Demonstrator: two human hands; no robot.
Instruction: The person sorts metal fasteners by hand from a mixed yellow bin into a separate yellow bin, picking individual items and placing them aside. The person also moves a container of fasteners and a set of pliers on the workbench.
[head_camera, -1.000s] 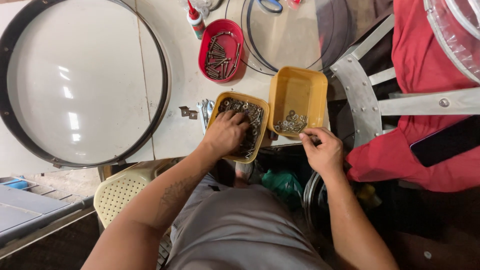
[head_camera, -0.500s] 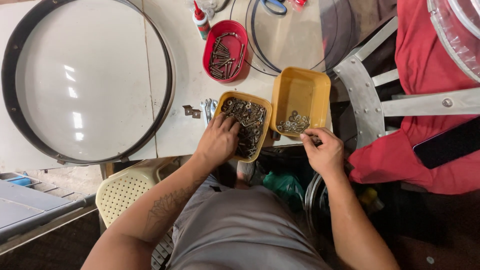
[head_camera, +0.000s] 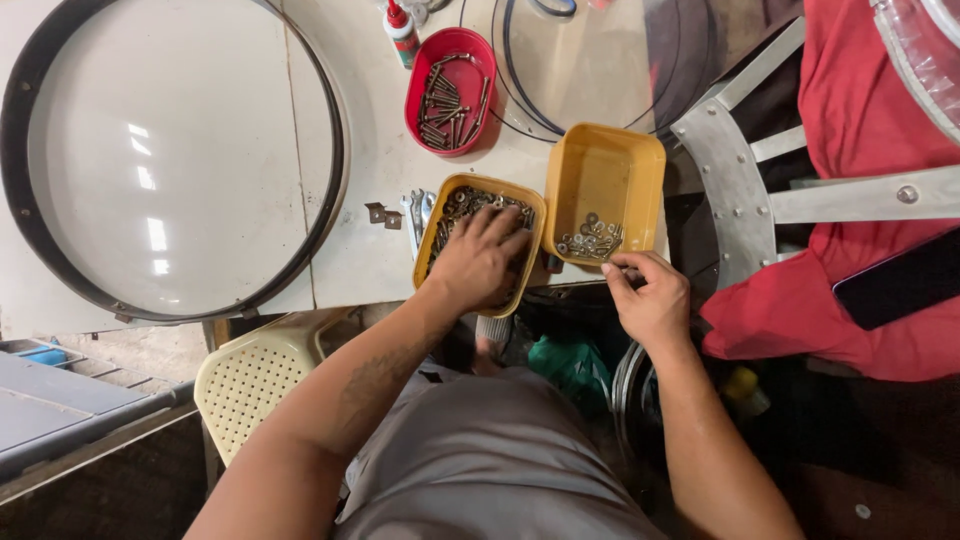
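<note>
My left hand (head_camera: 478, 262) lies palm down inside a yellow tray (head_camera: 447, 210) full of small dark nuts and screws, with the fingers spread over the pile. My right hand (head_camera: 648, 296) hovers at the near edge of a second yellow tray (head_camera: 605, 160), fingers pinched together on a small metal piece. That tray holds a small heap of washers (head_camera: 590, 238) in its near corner. Both trays sit side by side at the white table's front edge.
A red tray of long bolts (head_camera: 448, 88) and a glue bottle (head_camera: 401, 30) stand behind the trays. A large black ring (head_camera: 338, 190) lies on the table (head_camera: 370, 262) at left. Metal frame bars (head_camera: 735, 190) and red cloth (head_camera: 870, 120) fill the right. A cream plastic chair (head_camera: 250, 375) is below.
My left hand has slid further into the tray of nuts and spread its fingers. My right hand has risen to the washer tray's near edge.
</note>
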